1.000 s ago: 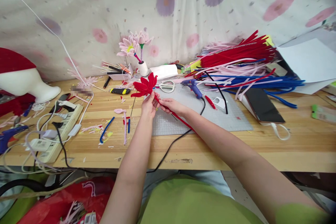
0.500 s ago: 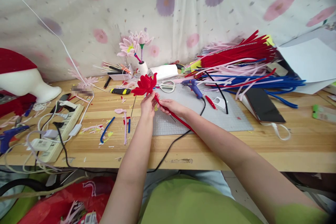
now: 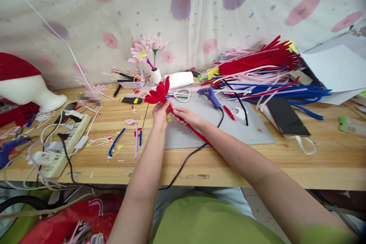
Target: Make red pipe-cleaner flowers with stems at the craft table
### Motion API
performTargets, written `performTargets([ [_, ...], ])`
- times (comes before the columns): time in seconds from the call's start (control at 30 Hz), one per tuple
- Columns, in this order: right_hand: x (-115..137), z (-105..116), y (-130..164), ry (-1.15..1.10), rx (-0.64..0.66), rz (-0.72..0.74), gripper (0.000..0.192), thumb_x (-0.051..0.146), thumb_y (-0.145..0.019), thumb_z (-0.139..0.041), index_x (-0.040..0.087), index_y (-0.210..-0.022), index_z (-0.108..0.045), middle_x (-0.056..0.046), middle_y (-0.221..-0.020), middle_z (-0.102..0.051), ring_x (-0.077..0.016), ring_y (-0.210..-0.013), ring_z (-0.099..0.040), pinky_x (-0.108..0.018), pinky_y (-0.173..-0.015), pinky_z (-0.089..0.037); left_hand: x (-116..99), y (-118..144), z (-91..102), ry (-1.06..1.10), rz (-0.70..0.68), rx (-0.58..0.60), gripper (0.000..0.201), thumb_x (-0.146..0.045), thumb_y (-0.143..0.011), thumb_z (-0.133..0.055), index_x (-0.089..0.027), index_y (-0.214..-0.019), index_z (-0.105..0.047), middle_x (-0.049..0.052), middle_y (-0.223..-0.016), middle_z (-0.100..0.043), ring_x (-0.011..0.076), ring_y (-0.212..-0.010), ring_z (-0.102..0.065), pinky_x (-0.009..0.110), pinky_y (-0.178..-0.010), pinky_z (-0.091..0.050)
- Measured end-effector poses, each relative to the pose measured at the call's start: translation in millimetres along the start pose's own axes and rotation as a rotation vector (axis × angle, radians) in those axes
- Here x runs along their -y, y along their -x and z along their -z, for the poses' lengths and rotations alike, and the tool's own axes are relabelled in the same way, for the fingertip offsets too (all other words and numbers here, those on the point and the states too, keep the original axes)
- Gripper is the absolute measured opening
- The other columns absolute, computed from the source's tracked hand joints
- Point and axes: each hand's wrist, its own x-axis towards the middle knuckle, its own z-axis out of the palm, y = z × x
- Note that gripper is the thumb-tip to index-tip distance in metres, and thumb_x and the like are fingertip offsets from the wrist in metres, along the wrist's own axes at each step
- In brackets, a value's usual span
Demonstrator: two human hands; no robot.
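I hold a red pipe-cleaner flower (image 3: 158, 93) above the grey cutting mat (image 3: 251, 129). My left hand (image 3: 160, 112) grips it just under the petals. My right hand (image 3: 184, 116) pinches its red stem (image 3: 200, 135), which runs down and right under my forearm. The petals point up and left, over the wooden table's middle.
A blue glue gun (image 3: 210, 95) with a black cord and scissors (image 3: 182, 93) lie on the mat's far side. Bundles of red, pink and blue pipe cleaners (image 3: 263, 72) fill the back right. A phone (image 3: 284, 116) lies right. A power strip (image 3: 61, 139) with cables sits left.
The flower has turned in my fingers, so its petals now look narrower and more upright. Both hands stay in nearly the same spot.
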Motion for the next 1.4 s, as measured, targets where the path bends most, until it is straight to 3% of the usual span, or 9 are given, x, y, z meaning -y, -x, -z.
performTargets([
  [0.2, 0, 2, -1, -0.039, -0.012, -0.01, 0.02, 0.035, -0.085, -0.044, 0.017, -0.078, -0.046, 0.008, -0.051, -0.035, -0.0024, -0.036, -0.022, -0.016, -0.035, -0.013, -1, 4, -2.6, 0.017, -0.019, 0.032, 0.026, -0.033, -0.063, -0.073, -0.013, -0.074, -0.06, 0.002, -0.067, -0.064, 0.0103, -0.064, -0.063, 0.017, -0.054, -0.043],
  [0.6, 1, -1, 1, 0.012, -0.01, -0.001, 0.026, 0.042, -0.081, -0.051, 0.017, -0.075, -0.047, 0.006, -0.053, -0.045, -0.0035, -0.037, -0.037, -0.016, -0.033, -0.025, -4, 3, -2.4, 0.062, -0.02, -0.075, 0.024, -0.024, -0.055, -0.076, -0.012, -0.063, -0.056, -0.001, -0.056, -0.061, 0.0081, -0.055, -0.059, 0.02, -0.059, -0.045],
  [0.83, 4, 0, 5, 0.011, 0.022, -0.053, 0.023, 0.039, -0.084, -0.048, 0.016, -0.08, -0.049, 0.008, -0.051, -0.038, -0.0027, -0.036, -0.035, -0.014, -0.032, -0.025, -9, 1, -1.4, 0.053, -0.058, -0.095, 0.027, -0.026, -0.053, -0.077, -0.014, -0.066, -0.057, -0.001, -0.06, -0.061, 0.0098, -0.06, -0.06, 0.02, -0.058, -0.044],
  [1.2, 26, 5, 7, 0.254, -0.054, -0.089, 0.016, 0.026, -0.089, -0.041, 0.016, -0.079, -0.048, 0.006, -0.053, -0.045, -0.0056, -0.041, -0.047, -0.016, -0.037, -0.038, -21, -11, 2.1, -0.022, -0.082, -0.07, 0.026, -0.033, -0.059, -0.074, -0.013, -0.067, -0.058, 0.0, -0.062, -0.06, 0.0087, -0.054, -0.057, 0.023, -0.059, -0.045],
  [1.4, 24, 13, 11, 0.409, -0.082, -0.077, 0.02, 0.025, -0.09, -0.037, 0.016, -0.075, -0.047, 0.007, -0.048, -0.041, -0.003, -0.036, -0.035, -0.015, -0.035, -0.029, -31, -13, 13.0, -0.032, 0.015, -0.098, 0.02, -0.03, -0.067, -0.069, -0.012, -0.07, -0.06, 0.001, -0.061, -0.061, 0.0082, -0.055, -0.058, 0.023, -0.063, -0.048],
])
